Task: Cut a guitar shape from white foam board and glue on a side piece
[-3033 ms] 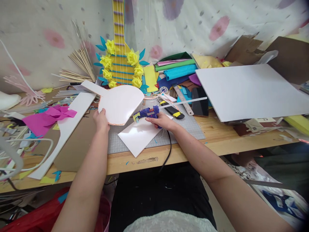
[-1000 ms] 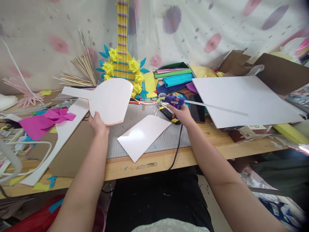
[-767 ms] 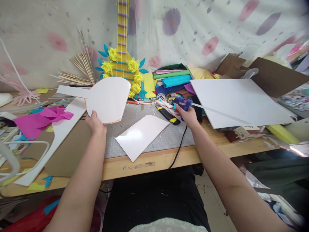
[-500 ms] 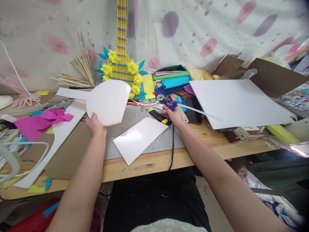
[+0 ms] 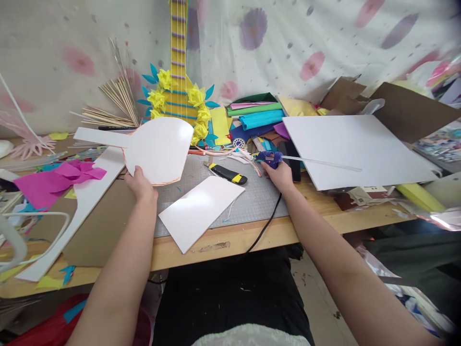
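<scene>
My left hand [image 5: 141,185] grips the lower edge of a white foam board cutout [image 5: 160,149], rounded with a long narrow neck pointing left and orange lines along its edges. In my right hand [image 5: 279,174] is a blue hot glue gun [image 5: 268,158], a long clear glue stick jutting from its rear to the right. Its black cord hangs down over the table edge. Between my hands lie a black and yellow utility knife [image 5: 226,173] and a white rectangular board piece [image 5: 201,206], both on the grey cutting mat [image 5: 248,206].
A yellow paper-flower guitar [image 5: 180,96] stands at the back. Bamboo sticks [image 5: 122,103], magenta paper [image 5: 61,178] and a brown cardboard sheet [image 5: 97,226] are at left. Rolled coloured paper [image 5: 261,118] lies behind the mat. A large white board [image 5: 360,149] covers the right side.
My right hand has carried the glue gun to the right, away from the utility knife, which now shows in full. My left hand keeps its grip on the cutout.
</scene>
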Action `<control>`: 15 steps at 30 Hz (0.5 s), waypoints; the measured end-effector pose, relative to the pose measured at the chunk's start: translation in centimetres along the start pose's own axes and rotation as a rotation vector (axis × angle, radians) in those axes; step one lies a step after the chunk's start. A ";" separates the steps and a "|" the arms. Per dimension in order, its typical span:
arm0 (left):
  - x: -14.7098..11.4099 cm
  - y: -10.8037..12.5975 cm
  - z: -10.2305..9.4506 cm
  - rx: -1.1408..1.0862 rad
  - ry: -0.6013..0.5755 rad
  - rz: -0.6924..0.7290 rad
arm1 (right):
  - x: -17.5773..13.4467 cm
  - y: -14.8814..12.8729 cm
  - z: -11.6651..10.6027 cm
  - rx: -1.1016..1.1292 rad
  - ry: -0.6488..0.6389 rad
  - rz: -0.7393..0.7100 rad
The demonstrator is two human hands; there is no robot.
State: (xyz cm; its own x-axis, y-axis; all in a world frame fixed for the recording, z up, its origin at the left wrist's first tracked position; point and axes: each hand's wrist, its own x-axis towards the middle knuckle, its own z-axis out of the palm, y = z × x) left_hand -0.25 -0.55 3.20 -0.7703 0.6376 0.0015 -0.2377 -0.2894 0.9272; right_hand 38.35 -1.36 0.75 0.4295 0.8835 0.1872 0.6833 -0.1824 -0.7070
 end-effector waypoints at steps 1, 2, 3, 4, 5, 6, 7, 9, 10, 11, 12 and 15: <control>0.0 -0.1 0.0 -0.001 -0.004 0.005 | -0.1 -0.1 0.1 -0.024 0.002 0.007; 0.0 -0.2 0.0 -0.005 -0.010 0.016 | -0.2 -0.3 0.3 -0.047 0.011 0.023; 0.0 -0.3 0.0 -0.009 -0.014 0.026 | -0.3 -0.6 0.5 -0.077 0.020 0.039; 0.1 -0.4 -0.1 -0.014 -0.016 0.034 | -0.3 -0.9 0.7 -0.111 0.024 0.045; 0.2 -0.5 -0.1 -0.017 -0.016 0.038 | -0.4 -1.2 0.8 -0.145 0.022 0.047; 0.4 -0.6 -0.2 -0.014 -0.013 0.036 | -0.4 -1.5 0.9 -0.173 0.014 0.046; 0.5 -0.7 -0.3 -0.005 -0.008 0.026 | -0.4 -1.5 0.9 -0.192 0.002 0.042; 0.7 -0.8 -0.4 0.014 -0.013 0.014 | -0.4 -1.4 0.7 -0.208 -0.026 0.022; 0.8 -0.8 -0.5 0.021 -0.021 0.015 | -0.5 -1.2 0.5 -0.209 -0.034 0.009; 0.9 -0.8 -0.5 0.025 -0.030 0.020 | -0.6 -0.9 0.2 -0.209 -0.035 -0.011; 0.9 -0.8 -0.6 0.026 -0.037 0.028 | -0.7 -0.7 -0.2 -0.213 -0.021 -0.037; 0.9 -0.8 -0.7 0.023 -0.025 0.048 | -1.6 -0.6 -1.5 -0.286 0.103 -0.112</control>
State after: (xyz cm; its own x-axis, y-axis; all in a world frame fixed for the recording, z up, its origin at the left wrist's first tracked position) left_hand -1.15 -0.26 2.23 -0.7656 0.6410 0.0550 -0.1869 -0.3034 0.9343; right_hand 38.10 -3.31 1.89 0.3894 0.8595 0.3313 0.8617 -0.2129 -0.4605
